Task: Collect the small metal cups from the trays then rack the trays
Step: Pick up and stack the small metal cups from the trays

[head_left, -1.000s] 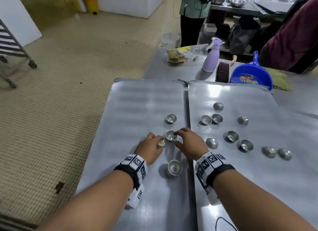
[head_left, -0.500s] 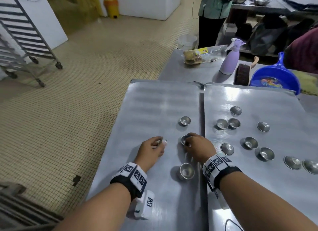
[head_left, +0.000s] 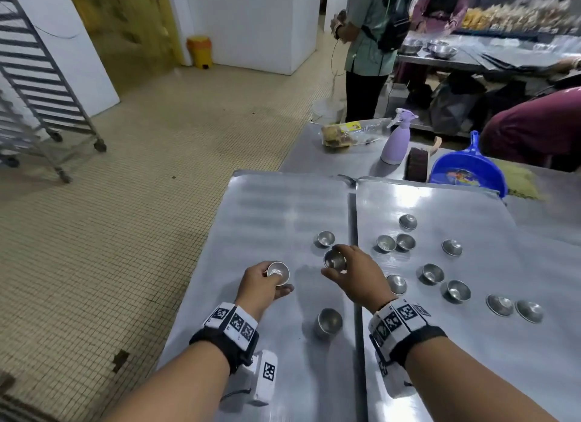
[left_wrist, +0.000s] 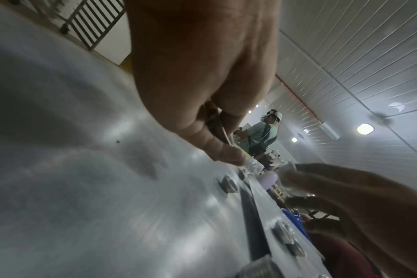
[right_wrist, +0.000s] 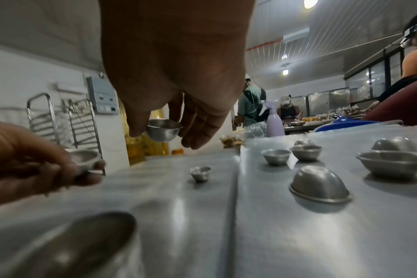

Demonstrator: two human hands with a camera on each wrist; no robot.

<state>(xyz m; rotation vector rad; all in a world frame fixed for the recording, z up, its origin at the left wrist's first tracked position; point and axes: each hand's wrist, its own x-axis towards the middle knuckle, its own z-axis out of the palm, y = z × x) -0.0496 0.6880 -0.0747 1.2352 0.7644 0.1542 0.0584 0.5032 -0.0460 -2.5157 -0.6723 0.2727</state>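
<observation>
Two flat metal trays lie side by side, the left tray [head_left: 276, 207] and the right tray [head_left: 490, 358]. My left hand [head_left: 267, 280] holds a small metal cup [head_left: 278, 272] just above the left tray. My right hand [head_left: 352, 270] pinches another cup [head_left: 334, 259] by its rim, lifted off the tray; the right wrist view shows that held cup [right_wrist: 163, 132] between thumb and fingers. On the left tray sit a far cup [head_left: 324, 238] and a taller stack of cups [head_left: 328, 321]. Several cups [head_left: 432, 273] are scattered on the right tray, some upside down.
Behind the trays stand a lilac spray bottle [head_left: 397, 140], a brush [head_left: 418, 163], a blue dustpan [head_left: 468, 170] and a bagged food item [head_left: 342, 133]. A wheeled tray rack [head_left: 41, 85] is at the far left. People stand at the back right.
My right hand has lifted a cup off the left tray. My left hand has risen and turned so its cup faces up. My head view has tilted upward.
</observation>
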